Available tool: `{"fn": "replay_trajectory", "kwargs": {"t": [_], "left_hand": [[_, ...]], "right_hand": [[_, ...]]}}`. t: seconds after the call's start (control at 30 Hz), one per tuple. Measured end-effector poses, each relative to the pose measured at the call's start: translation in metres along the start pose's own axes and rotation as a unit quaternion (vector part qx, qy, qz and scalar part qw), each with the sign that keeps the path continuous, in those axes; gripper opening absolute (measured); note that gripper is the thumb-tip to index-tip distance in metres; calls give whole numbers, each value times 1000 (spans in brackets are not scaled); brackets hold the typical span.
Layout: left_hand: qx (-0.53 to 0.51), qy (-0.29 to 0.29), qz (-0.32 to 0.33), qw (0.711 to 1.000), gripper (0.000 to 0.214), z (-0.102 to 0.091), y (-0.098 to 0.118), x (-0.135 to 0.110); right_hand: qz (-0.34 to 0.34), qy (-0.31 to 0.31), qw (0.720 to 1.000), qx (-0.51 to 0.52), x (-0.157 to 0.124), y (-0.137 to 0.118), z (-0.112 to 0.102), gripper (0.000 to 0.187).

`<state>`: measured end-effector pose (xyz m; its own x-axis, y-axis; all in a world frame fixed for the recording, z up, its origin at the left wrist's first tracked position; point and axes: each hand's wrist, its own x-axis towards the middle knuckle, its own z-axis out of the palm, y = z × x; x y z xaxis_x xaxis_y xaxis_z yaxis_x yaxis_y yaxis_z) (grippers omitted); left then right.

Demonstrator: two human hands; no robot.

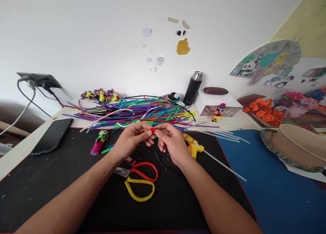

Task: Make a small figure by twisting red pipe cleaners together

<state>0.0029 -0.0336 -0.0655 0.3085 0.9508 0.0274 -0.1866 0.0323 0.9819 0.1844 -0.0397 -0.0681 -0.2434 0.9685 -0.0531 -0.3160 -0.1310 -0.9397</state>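
My left hand (134, 138) and right hand (174, 143) pinch a small red pipe-cleaner piece (153, 130) over the black mat (175, 207), close together, probably for fine control; scissors (128, 180) and glue gun (195, 146) lie nearby, likely for easy reach.

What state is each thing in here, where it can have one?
Left hand: pinching red piece
Right hand: pinching the same piece
Scissors: lying flat, handles spread, blades partly hidden
Phone: lying flat, screen dark
Glue gun: lying down, glue stick projecting from its rear
Thermos: standing, silver top on
Brown case: shut
Wall socket: plugs inserted
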Motion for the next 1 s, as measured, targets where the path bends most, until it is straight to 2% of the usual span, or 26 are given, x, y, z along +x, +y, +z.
{"fn": "replay_trajectory", "kwargs": {"t": [0.27, 0.43, 0.57, 0.67, 0.83, 1.0], "left_hand": [[91, 67, 81, 990, 27, 8, 4, -5], [147, 110, 106, 977, 27, 6, 2, -7], [202, 115, 118, 965, 24, 4, -1, -8], [262, 115, 136, 949, 18, 3, -1, -9], [370, 101, 206, 900, 9, 1, -1, -10], [414, 89, 244, 872, 12, -2, -2, -10]], "right_hand": [[23, 3, 1000, 17, 0, -1, 2, 38], [29, 20, 999, 30, 1, 1, 1, 41], [21, 18, 1000, 7, 1, 1, 1, 40], [12, 17, 1000, -18, 0, 0, 1, 38], [11, 17, 999, -25, -1, 1, 1, 35], [27, 7, 1000, 3, 0, 0, 2, 39]]}}
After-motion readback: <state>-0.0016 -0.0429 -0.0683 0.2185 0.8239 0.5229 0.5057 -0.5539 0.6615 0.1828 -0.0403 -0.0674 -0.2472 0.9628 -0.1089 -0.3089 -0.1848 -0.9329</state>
